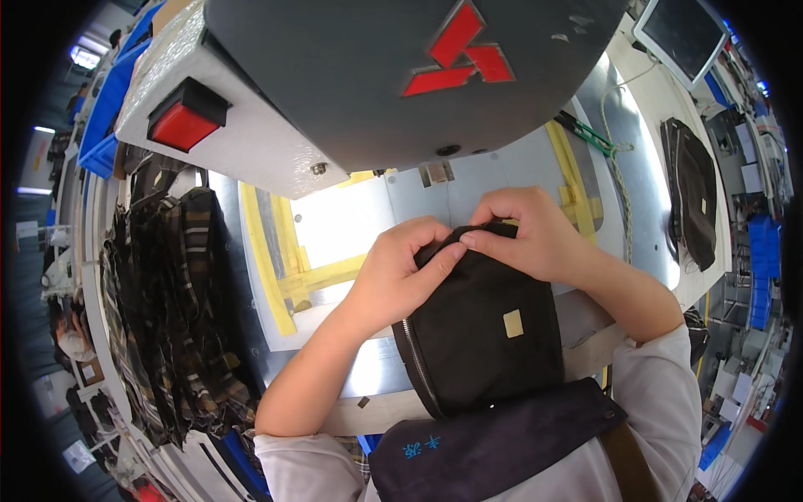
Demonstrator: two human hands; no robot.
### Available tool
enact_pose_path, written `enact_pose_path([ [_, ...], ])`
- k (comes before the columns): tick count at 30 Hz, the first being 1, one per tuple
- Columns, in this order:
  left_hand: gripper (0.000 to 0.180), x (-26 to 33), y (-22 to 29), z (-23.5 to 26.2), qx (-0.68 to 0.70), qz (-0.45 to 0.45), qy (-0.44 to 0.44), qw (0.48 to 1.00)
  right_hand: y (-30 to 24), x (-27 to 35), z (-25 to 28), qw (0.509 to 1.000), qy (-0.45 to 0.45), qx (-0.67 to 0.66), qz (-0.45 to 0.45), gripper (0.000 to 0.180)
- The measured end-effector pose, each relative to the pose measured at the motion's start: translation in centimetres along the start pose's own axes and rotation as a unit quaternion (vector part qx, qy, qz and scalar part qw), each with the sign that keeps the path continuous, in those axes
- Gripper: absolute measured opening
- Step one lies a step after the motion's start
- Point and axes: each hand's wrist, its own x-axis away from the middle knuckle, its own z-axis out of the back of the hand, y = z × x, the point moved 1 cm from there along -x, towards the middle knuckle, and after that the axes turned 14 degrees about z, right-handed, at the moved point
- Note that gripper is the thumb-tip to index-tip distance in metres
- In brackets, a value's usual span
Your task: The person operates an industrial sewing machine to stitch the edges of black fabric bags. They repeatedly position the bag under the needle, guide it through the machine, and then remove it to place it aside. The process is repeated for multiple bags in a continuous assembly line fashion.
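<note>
A black fabric bag panel hangs from my two hands in front of the sewing machine. It has a metal zipper along its left side and a small pale yellow patch on its face. My left hand pinches the top edge between thumb and fingers. Close beside it, my right hand pinches the same edge, thumbs almost meeting. Fingertips behind the fabric are hidden. The panel's lower end reaches a dark apron at my front.
Yellow tape strips mark the metal work plate. Plaid and black straps are heaped at the left. Another black zippered piece lies at the right, near green-handled snips and a cord. A red switch sits on the machine's white housing.
</note>
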Motion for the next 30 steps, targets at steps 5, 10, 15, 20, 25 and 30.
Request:
enact_pose_path([
  [5,0.013,-0.2,-0.2,0.2,-0.013,-0.065,-0.002,0.998,-0.2,0.1,0.2,0.998,0.011,-0.063,-0.015,0.018],
  [10,0.014,-0.3,-0.3,0.3,-0.017,-0.078,-0.006,0.997,-0.4,0.0,0.4,0.999,0.003,-0.049,0.015,0.017],
  [15,0.016,-0.6,-0.5,0.5,0.018,-0.049,-0.018,0.998,-0.4,-0.3,0.3,0.999,-0.009,-0.040,0.018,0.016],
  [20,0.015,-0.6,-0.8,0.2,0.007,-0.060,0.008,0.998,-0.1,-0.1,0.0,0.997,0.007,-0.078,-0.010,0.015],
  [25,0.012,-0.6,-0.6,0.0,-0.045,-0.102,0.060,0.992,0.4,0.0,-0.2,0.999,0.032,-0.021,0.037,0.012],
  [30,0.008,-1.3,-0.4,0.3,-0.255,-0.191,0.249,0.914,0.5,-2.0,-0.3,0.995,0.041,0.087,-0.009,0.014],
])
